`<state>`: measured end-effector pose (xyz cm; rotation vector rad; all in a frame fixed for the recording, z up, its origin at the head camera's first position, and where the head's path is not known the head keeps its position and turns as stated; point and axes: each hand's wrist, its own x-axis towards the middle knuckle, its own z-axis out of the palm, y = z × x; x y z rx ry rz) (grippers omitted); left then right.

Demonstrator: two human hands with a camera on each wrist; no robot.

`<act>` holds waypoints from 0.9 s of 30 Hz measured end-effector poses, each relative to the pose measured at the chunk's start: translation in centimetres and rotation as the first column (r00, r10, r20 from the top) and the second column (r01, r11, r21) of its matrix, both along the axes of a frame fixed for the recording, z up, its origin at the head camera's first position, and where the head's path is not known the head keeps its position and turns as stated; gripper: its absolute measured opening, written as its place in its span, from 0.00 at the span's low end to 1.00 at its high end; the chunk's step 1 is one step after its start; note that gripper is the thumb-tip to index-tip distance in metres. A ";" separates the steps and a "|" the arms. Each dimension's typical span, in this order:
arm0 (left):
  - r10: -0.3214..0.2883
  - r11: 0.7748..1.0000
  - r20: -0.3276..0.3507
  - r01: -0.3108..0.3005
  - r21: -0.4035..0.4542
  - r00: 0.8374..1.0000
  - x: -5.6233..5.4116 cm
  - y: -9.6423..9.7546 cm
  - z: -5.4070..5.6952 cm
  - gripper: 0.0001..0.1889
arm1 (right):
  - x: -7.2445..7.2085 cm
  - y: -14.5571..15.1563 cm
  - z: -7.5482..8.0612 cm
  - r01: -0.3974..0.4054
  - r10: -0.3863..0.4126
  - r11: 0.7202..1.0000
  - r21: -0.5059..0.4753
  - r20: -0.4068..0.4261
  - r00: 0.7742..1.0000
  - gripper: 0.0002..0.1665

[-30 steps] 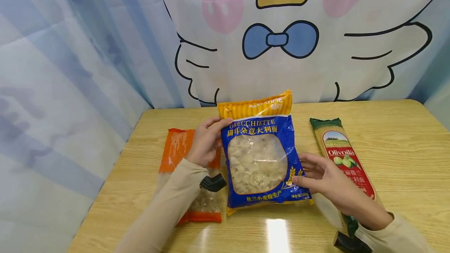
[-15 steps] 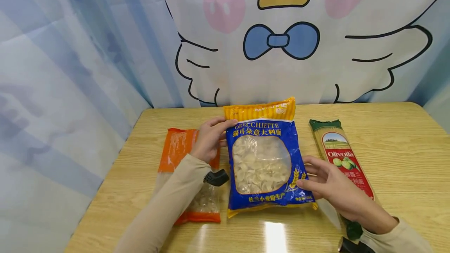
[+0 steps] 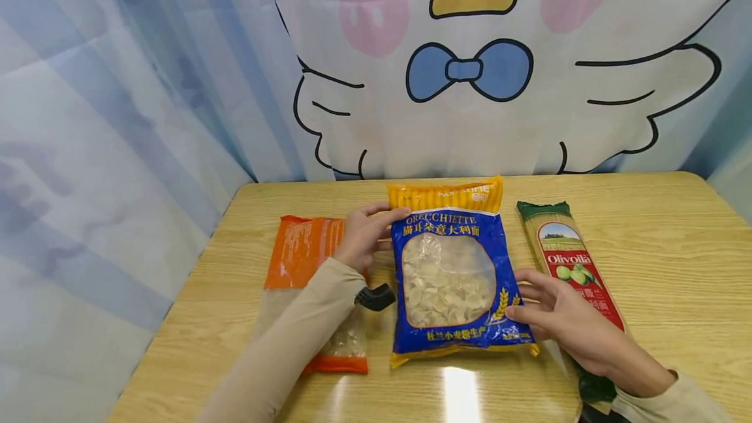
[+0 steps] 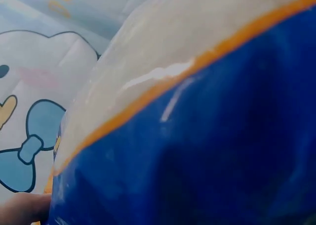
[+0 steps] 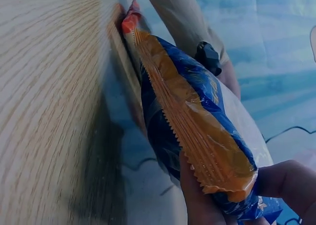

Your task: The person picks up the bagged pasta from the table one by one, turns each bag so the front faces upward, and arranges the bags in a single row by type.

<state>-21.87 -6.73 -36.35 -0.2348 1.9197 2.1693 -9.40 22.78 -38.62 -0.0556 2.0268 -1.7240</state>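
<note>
Wood-grain table (image 3: 675, 253) forms our work surface, backed by a printed curtain (image 3: 176, 83). At mid-table we locate the bag (image 3: 449, 282), marked "ORECCHIETTE" with the Chinese line 猫耳朵意大利面 beneath. On its yellow header the brand is creased; we read "PAS" at the start, the rest unclear. Smaller Chinese print runs along the bottom, below a wheat-ear motif at the lower right.

We find the long axis running near to far, header at the far end and leaning slightly left; the windowed face is turned up toward the head camera. From the right wrist, we see the bottom seam raised off the table.

The bag sits between both hands. The left hand (image 3: 365, 237) holds its upper left edge, thumb on the front. The right hand (image 3: 566, 318) pinches its lower right corner, thumb in front, fingers behind.

Left of the bag, we note an orange packet (image 3: 299, 253), partly covered by the left sleeve (image 3: 294, 338); its white print is too small to read. To the right, a pack (image 3: 566, 256) labelled "Olivoilà" on red lies aslant, green end away from us, partly behind the right hand. On the curtain, a cartoon figure wears a blue bow (image 3: 464, 70).
</note>
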 end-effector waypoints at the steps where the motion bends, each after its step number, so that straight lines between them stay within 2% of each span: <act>1: -0.003 1.000 0.002 0.003 -0.003 1.000 -0.1 0.1 -0.2 0.20 | 0.0 0.0 0.0 0.000 0.000 1.000 0.012 0.005 1.000 0.46; 6: -0.022 1.000 0.021 0.022 -0.013 1.000 -0.4 0.5 -1.1 0.20 | -0.1 0.2 -0.5 -0.001 0.000 0.999 0.054 0.011 1.000 0.47; 11: -0.042 0.996 0.000 0.042 -0.079 0.999 -0.6 1.1 -1.8 0.25 | -0.2 0.4 -0.4 0.001 0.002 0.992 0.127 -0.024 1.000 0.42; 17: -0.069 0.985 -0.031 0.063 -0.162 0.997 -0.9 1.4 -2.1 0.26 | -0.3 0.6 0.4 0.008 0.021 0.962 0.272 -0.103 0.994 0.33; 21: -0.085 0.981 -0.031 0.078 -0.177 0.996 -1.0 1.4 -2.1 0.25 | 0.0 1.0 0.9 -0.001 0.047 0.965 0.264 -0.169 0.984 0.28; 24: -0.090 0.982 -0.044 0.081 -0.172 0.995 -1.0 1.2 -1.9 0.23 | 0.0 1.4 1.4 0.014 0.067 0.956 0.294 -0.264 0.962 0.26; 27: -0.068 0.987 -0.076 0.056 -0.153 0.995 -0.9 0.8 -1.5 0.21 | -0.2 1.6 2.0 0.057 0.095 0.928 0.367 -0.382 0.919 0.24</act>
